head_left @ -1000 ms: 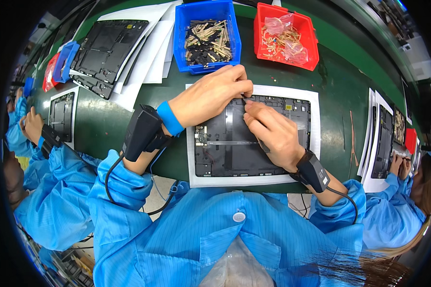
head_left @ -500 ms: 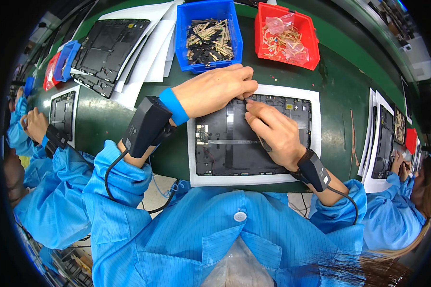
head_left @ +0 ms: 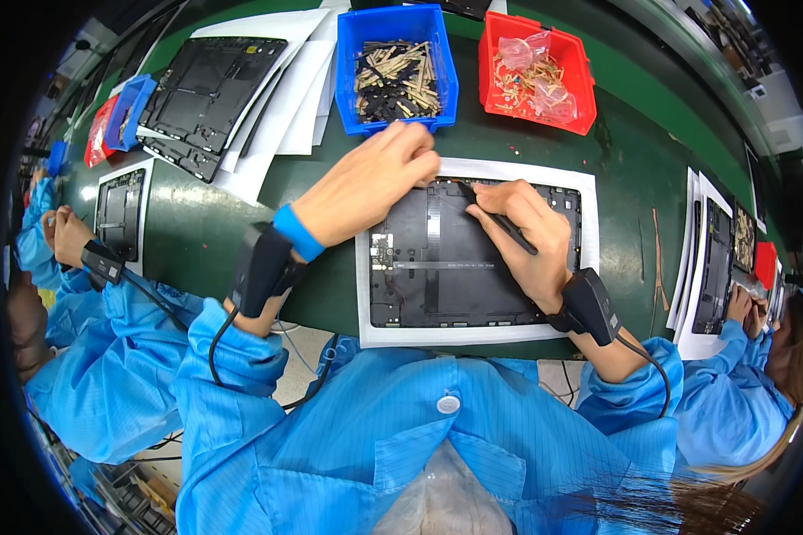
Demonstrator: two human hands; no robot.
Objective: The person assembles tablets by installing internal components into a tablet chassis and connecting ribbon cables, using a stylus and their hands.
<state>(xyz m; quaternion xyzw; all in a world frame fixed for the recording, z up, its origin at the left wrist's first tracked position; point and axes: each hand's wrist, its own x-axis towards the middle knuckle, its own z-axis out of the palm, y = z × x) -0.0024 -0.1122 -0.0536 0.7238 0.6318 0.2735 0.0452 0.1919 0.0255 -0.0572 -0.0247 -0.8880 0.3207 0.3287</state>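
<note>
A black tablet housing (head_left: 464, 294) with small parts along its edges lies on a white sheet (head_left: 363, 308) in front of me. My right hand (head_left: 531, 236) grips slim black tweezers (head_left: 516, 236) above it, their tip close to the housing's far edge. My left hand (head_left: 370, 183) hovers past the housing's far left corner, just short of the blue bin (head_left: 344, 89). Its fingers are curled together, and whatever they may hold is hidden. Thin tan strips and black pieces (head_left: 397, 80) fill the bin.
A red bin (head_left: 535, 119) with small parts and clear plastic bags stands at the far right. Stacked housings (head_left: 210, 89) and white sheets lie at the far left. A brown forked tool (head_left: 658, 259) rests on the green table (head_left: 625, 205). Co-workers in blue sit on both sides.
My left hand has moved left and away from my right hand, toward the blue bin. My right hand stays over the housing, now turned so the tweezers show more.
</note>
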